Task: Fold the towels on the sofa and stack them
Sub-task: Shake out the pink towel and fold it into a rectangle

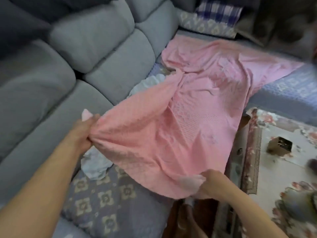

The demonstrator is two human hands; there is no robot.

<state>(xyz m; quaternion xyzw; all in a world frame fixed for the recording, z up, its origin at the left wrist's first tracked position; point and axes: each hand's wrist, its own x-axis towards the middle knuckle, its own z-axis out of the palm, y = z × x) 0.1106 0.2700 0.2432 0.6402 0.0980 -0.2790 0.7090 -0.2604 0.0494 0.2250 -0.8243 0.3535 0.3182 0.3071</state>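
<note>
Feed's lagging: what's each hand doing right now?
Left hand: gripping a corner of the pink towel.
Right hand: pinching its other near corner.

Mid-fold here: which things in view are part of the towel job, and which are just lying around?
Part of the job:
- pink towel, gripped at its near corners by the left hand and right hand
- white cloth partly under it, possibly another towel
- sofa

Lying about:
- patterned cushion
- plaid cloth
- small brown box on the floral table

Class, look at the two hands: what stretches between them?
In the head view, the near edge of the pink towel spans from the left hand to the right hand; each hand grips a corner.
</note>
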